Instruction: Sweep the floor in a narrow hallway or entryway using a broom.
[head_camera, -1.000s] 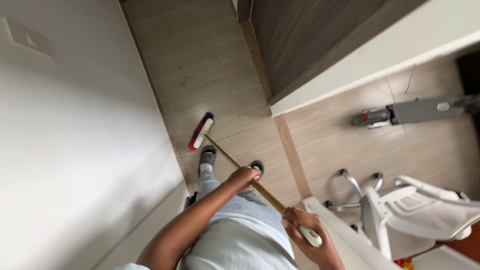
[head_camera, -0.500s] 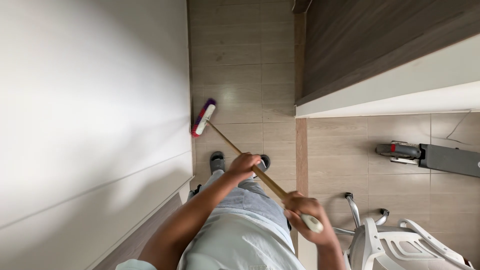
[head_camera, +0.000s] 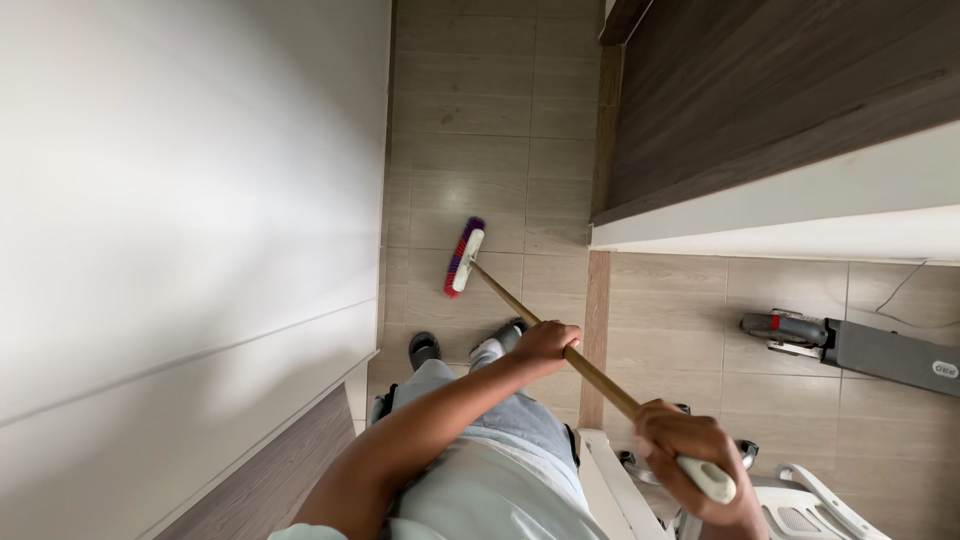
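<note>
Head view: left hand (head_camera: 545, 343) grips the broom (head_camera: 463, 257) handle mid-shaft; right hand (head_camera: 690, 460) wraps its white end. Brush head rests on tiled floor (head_camera: 470, 120).

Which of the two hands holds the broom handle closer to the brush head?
The left hand, gripping mid-way along the broom handle. The right hand grips the white top end, far from the brush head.
</note>
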